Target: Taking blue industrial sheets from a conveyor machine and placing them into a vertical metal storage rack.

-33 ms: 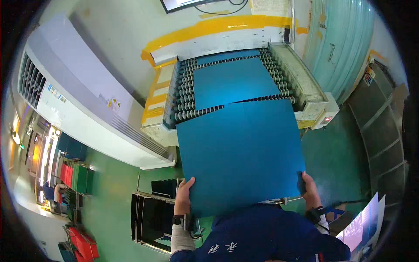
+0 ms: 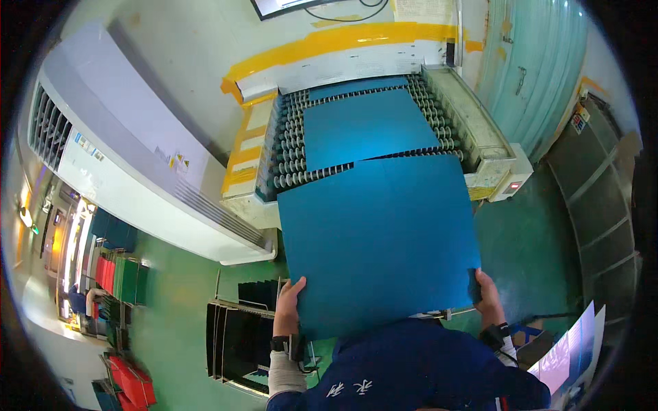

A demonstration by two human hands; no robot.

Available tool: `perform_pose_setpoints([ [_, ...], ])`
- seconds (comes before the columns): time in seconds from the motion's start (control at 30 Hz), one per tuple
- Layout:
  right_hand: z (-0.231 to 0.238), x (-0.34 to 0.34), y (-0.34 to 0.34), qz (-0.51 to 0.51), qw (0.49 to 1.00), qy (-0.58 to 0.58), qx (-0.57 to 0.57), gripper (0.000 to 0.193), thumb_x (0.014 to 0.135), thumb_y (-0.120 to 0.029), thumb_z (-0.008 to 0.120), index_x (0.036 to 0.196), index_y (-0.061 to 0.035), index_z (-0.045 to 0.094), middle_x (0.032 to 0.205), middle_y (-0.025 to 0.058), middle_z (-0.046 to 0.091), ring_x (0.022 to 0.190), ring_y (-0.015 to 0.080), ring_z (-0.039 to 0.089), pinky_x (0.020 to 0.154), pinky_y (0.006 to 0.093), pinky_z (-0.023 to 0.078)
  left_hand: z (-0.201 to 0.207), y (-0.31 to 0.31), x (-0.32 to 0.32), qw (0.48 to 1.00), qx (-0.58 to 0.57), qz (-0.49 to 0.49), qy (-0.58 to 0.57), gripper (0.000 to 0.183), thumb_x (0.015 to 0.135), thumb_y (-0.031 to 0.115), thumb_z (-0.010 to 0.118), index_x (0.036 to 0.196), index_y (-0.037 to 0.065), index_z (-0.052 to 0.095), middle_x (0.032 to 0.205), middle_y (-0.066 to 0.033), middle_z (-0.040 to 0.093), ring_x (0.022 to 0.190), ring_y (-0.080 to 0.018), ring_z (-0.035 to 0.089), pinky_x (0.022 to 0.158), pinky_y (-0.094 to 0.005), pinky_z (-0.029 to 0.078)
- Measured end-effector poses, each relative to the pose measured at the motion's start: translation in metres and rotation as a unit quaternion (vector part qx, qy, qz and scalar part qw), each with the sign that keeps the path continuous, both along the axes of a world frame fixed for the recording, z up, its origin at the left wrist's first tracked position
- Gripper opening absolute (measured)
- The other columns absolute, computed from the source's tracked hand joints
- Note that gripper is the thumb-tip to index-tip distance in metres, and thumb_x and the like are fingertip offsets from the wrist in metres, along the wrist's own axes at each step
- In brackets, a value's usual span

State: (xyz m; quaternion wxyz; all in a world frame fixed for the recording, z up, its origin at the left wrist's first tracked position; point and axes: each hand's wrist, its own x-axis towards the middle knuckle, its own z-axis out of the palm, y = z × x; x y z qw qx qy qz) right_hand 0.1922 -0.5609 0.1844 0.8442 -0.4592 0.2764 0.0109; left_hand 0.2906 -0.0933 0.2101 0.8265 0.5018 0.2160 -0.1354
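Note:
Between my two hands is a large flat blue panel [image 2: 384, 240]. My left hand [image 2: 289, 301] grips its left edge near the lower corner, thumb on top. My right hand [image 2: 486, 296] is closed on the right edge, low down, with the fingers partly hidden beneath. The panel's far edge is tilted against the near end of a roller conveyor [image 2: 291, 179]; whether it touches the rollers I cannot tell. Just beyond, a second blue panel [image 2: 367, 130] lies flat on the rollers. Farther in, part of another blue panel [image 2: 356, 88] shows at the machine's opening.
A white air-conditioner cabinet [image 2: 137, 185] stands to the left. Next to my left forearm is a rack of dark panels [image 2: 236, 339]. A control box [image 2: 513, 183] sits at the conveyor's right corner. Red and green panels [image 2: 123, 277] and a co-worker [image 2: 79, 300] are at far left.

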Motion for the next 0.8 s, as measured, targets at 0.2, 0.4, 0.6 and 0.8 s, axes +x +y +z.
perform_pose_setpoints([
  [0.2,-0.046,-0.009,-0.034,-0.015,1.0,0.007,0.008,0.026,0.088,-0.034,0.059,0.096,-0.0092,0.064,0.082,0.0006,0.064,0.066,0.0117,0.058,0.059,0.0275,0.048,-0.017,0.0,0.008,0.999,0.006,-0.027,-0.018,0.029,0.09,0.011,0.057,0.117,0.001,0.054,0.106,-0.0079,0.063,0.09,-0.0205,0.063,0.078,-0.0336,0.053],
  [0.4,-0.047,-0.011,-0.038,-0.007,1.0,0.013,0.004,0.026,0.087,-0.034,0.061,0.096,-0.0095,0.062,0.083,0.0003,0.062,0.068,0.013,0.058,0.062,0.029,0.049,0.001,-0.018,-0.002,0.999,0.008,0.0,-0.032,0.028,0.09,0.011,0.057,0.116,0.001,0.056,0.106,-0.01,0.064,0.09,-0.021,0.063,0.078,-0.0345,0.053],
  [0.6,-0.049,-0.008,-0.001,-0.01,0.997,0.039,0.06,0.028,0.086,-0.032,0.063,0.099,-0.0069,0.06,0.085,0.004,0.061,0.07,0.0183,0.059,0.067,0.0334,0.049,0.022,-0.017,-0.023,0.995,0.01,0.069,-0.064,0.026,0.089,0.012,0.057,0.113,0.001,0.057,0.101,-0.0102,0.065,0.086,-0.021,0.064,0.077,-0.0341,0.053],
  [0.8,-0.101,0.013,-0.004,0.16,0.977,0.128,0.052,0.023,0.085,-0.011,0.062,0.106,-0.0019,0.058,0.098,0.0102,0.064,0.086,0.0226,0.063,0.079,0.0395,0.052,0.041,-0.015,-0.057,0.966,0.011,0.224,-0.132,0.042,0.086,0.023,0.058,0.122,0.002,0.049,0.109,-0.0091,0.06,0.097,-0.0229,0.058,0.084,-0.038,0.047],
])
